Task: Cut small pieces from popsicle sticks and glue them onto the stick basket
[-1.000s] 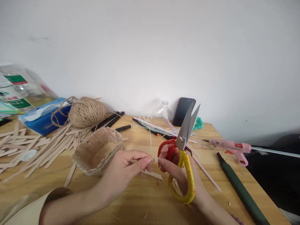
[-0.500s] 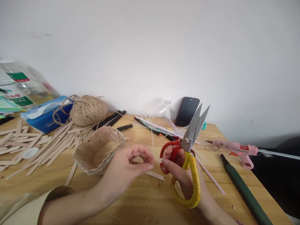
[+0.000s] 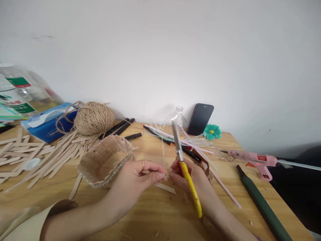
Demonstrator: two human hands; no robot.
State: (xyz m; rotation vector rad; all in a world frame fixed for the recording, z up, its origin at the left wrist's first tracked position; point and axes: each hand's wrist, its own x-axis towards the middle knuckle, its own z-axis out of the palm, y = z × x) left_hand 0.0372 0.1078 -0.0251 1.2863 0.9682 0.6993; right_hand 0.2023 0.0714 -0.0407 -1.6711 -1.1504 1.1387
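My right hand (image 3: 198, 179) holds the scissors (image 3: 187, 177), which have yellow and red handles. They stand almost edge-on, with the blades pointing up and away from me. My left hand (image 3: 144, 175), with a ring on one finger, is pinched closed just left of the right fingertips. Something tiny and pale may be at its fingertips, too small to make out. Beside the left hand sits a scalloped wooden basket (image 3: 100, 160) with a glittery rim. A flat wooden strip (image 3: 165, 188) lies under the fingertips.
Craft sticks (image 3: 62, 157) and a twine ball (image 3: 94, 117) lie at left, near a blue tissue pack (image 3: 52, 125). Behind are a phone (image 3: 200, 118), a teal flower (image 3: 212, 132) and a clear bottle (image 3: 178, 115). At right are a pink glue gun (image 3: 260, 160) and a dark green bar (image 3: 263, 204).
The scissors have turned edge-on in my right hand and their blades have swung left, uncovering the teal flower. My left fingers have closed into a tighter pinch.
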